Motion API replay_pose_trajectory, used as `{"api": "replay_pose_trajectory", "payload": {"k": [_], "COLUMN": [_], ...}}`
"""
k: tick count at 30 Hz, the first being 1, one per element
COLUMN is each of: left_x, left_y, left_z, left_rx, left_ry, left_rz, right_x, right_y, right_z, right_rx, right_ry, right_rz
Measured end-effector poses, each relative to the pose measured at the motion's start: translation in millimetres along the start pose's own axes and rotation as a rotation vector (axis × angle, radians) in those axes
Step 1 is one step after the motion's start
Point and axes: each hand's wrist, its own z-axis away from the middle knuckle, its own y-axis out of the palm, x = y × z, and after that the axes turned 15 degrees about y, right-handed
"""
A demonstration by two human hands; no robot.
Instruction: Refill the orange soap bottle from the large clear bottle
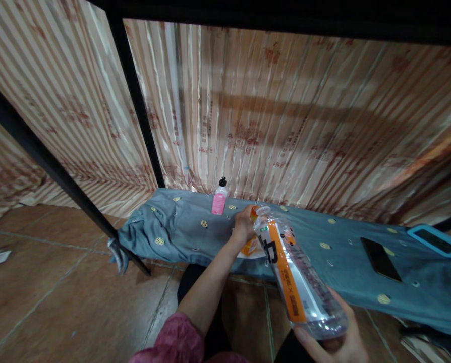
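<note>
My right hand [337, 343] grips the base of a clear plastic bottle [297, 272] with an orange and white label. The bottle is tilted, and its open neck points up and away toward my left hand. My left hand [244, 224] reaches out over the blue-grey cloth [172, 227]. Its fingers are closed on something small near the bottle's mouth, which I cannot make out. Under that hand lies an orange and white packet [250, 247] on the cloth.
A small pink bottle [219, 197] with a black cap stands at the back of the cloth. A black phone [380, 258] and a blue-cased phone [435, 241] lie to the right. Striped curtains hang behind, a black frame post [59, 174] slants at left, and brown floor tiles lie below.
</note>
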Motion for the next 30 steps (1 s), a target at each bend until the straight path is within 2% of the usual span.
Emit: {"api": "replay_pose_trajectory", "payload": {"k": [30], "left_x": [0.6], "left_y": [0.2], "left_z": [-1.1], "left_rx": [0.004], "left_ry": [-0.034], "left_rz": [-0.012], "right_x": [3.0], "right_y": [0.6], "right_z": [-0.6], "right_rx": [0.015], "right_ry": [0.028], "right_rz": [-0.038]}}
